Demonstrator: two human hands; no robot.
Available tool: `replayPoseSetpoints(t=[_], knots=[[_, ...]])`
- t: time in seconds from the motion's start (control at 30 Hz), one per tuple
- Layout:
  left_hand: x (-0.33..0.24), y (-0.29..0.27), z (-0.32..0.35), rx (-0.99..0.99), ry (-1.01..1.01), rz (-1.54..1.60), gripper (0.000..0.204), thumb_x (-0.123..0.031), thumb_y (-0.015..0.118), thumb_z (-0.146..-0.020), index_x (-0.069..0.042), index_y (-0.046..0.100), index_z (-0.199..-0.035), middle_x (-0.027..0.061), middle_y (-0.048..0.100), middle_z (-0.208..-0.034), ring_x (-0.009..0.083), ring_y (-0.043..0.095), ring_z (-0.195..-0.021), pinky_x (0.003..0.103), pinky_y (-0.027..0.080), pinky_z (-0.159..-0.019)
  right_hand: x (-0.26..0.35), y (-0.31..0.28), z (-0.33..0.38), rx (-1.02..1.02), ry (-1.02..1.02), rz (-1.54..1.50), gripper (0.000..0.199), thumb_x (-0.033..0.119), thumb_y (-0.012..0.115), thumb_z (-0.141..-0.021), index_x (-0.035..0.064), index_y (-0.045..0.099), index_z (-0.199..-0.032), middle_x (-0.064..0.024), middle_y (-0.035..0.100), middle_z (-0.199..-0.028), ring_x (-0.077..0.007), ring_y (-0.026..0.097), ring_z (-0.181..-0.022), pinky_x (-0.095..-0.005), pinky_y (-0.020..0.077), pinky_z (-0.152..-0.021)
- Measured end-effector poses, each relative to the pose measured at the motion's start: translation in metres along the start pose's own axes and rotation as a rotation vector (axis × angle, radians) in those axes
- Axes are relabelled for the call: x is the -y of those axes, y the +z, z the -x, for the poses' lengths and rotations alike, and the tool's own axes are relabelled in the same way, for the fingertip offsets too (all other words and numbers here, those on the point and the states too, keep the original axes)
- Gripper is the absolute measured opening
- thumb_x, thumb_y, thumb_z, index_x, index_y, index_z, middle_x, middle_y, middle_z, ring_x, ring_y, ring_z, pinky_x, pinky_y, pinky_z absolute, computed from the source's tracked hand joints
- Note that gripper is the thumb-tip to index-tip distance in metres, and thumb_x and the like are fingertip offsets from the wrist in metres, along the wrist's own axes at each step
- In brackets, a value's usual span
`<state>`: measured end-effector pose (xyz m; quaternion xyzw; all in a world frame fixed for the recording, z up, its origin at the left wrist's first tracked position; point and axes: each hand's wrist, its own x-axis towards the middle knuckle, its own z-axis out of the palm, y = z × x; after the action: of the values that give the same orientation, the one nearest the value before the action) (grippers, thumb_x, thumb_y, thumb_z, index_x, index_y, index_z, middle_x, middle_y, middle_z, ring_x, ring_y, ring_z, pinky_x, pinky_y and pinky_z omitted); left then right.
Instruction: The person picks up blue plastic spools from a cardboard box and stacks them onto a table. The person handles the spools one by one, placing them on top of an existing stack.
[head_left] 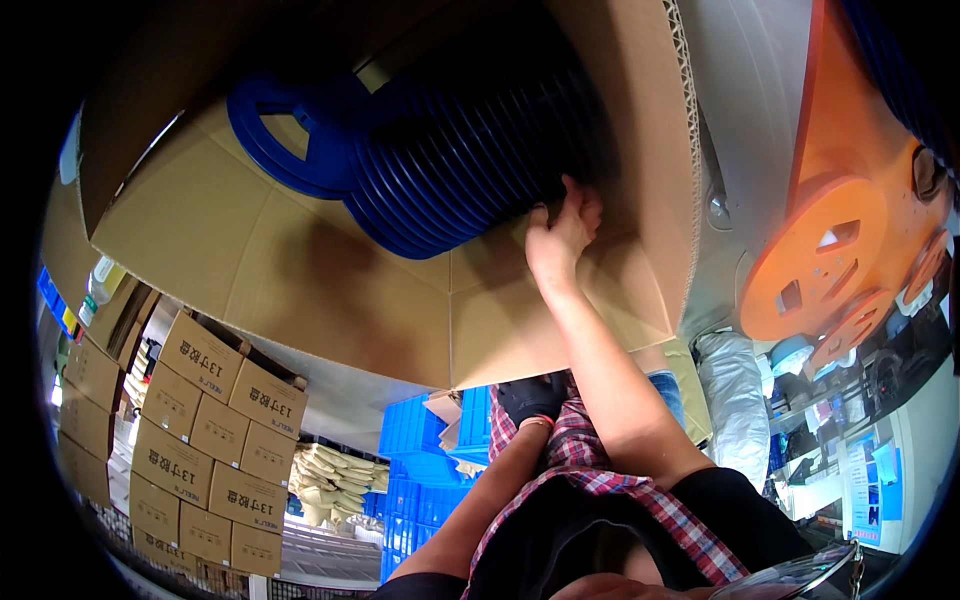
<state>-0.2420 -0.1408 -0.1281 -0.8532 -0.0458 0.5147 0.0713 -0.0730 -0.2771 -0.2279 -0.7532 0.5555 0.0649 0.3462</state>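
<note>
Blue plastic reels (440, 180) are nested in a cardboard box (270, 260), the row's axis slanted up rightward. They are set up-left of the nearer right hand (567, 235), its thumb and fingers parted at the rims; any grip cannot be confirmed. The far end is lost in shadow; the black-gloved left hand (533, 397) cannot be read.

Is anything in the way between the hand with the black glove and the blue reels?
Yes: the near wall of the box stands between the left hand and the reels. Nothing visible blocks the right hand, which is inside, right at the reels' edge.
</note>
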Motion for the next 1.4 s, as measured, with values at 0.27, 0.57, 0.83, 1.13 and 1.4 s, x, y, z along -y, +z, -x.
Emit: replayPoseSetpoints(t=[0.27, 0.57, 0.83, 1.13, 1.4], knots=[[-0.001, -0.002, -0.001, -0.033, 0.022, 0.023, 0.062, -0.053, 0.049, -0.074, -0.007, 0.053, -0.116, 0.0225, 0.053, -0.114, 0.0399, 0.047, -0.106, 0.049, 0.036, -0.090, -0.004, -0.002, -0.004, -0.037, -0.009, -0.099, 0.056, 0.007, 0.057, -0.074, 0.0037, 0.039, -0.127, -0.0164, 0.044, -0.123, -0.0303, 0.041, -0.114, -0.0426, 0.0236, -0.100], [0.006, 0.007, -0.002, -0.010, 0.017, 0.048, 0.062, -0.053, 0.049, -0.074, -0.009, 0.052, -0.118, 0.0222, 0.048, -0.120, 0.0401, 0.042, -0.112, 0.050, 0.034, -0.092, -0.023, -0.006, -0.030, -0.078, -0.030, -0.070, 0.046, 0.005, 0.055, -0.076, 0.0062, 0.048, -0.121, -0.0164, 0.051, -0.113, -0.0287, 0.049, -0.103, -0.0418, 0.0356, -0.092], [0.009, -0.001, -0.001, 0.021, -0.014, 0.100, 0.063, -0.053, 0.049, -0.074, -0.009, 0.050, -0.119, 0.0232, 0.046, -0.122, 0.0400, 0.041, -0.114, 0.050, 0.033, -0.093, -0.025, -0.013, -0.042, -0.251, -0.337, 0.248, 0.029, 0.003, 0.055, -0.077, 0.0070, 0.056, -0.106, -0.0164, 0.055, -0.104, -0.0342, 0.053, -0.094, -0.0405, 0.0431, -0.083], [0.030, 0.006, -0.003, -0.016, -0.029, 0.125, 0.066, -0.056, 0.049, -0.074, -0.008, 0.050, -0.120, 0.0232, 0.048, -0.118, 0.0387, 0.047, -0.106, 0.049, 0.036, -0.088, -0.045, 0.004, -0.087, -0.161, -0.126, 0.035, 0.040, 0.015, 0.043, -0.085, 0.0113, 0.045, -0.125, -0.0177, 0.053, -0.120, -0.0342, 0.049, -0.112, -0.0408, 0.0387, -0.094], [0.040, -0.002, -0.004, -0.079, -0.049, 0.260, 0.065, -0.055, 0.050, -0.073, -0.008, 0.052, -0.117, 0.0231, 0.050, -0.111, 0.0381, 0.048, -0.101, 0.049, 0.038, -0.082, -0.051, -0.001, -0.101, -0.062, -0.273, 0.063, 0.031, 0.019, 0.044, -0.087, 0.0030, 0.057, -0.110, -0.0182, 0.060, -0.106, -0.0297, 0.056, -0.101, -0.0368, 0.0428, -0.088]])
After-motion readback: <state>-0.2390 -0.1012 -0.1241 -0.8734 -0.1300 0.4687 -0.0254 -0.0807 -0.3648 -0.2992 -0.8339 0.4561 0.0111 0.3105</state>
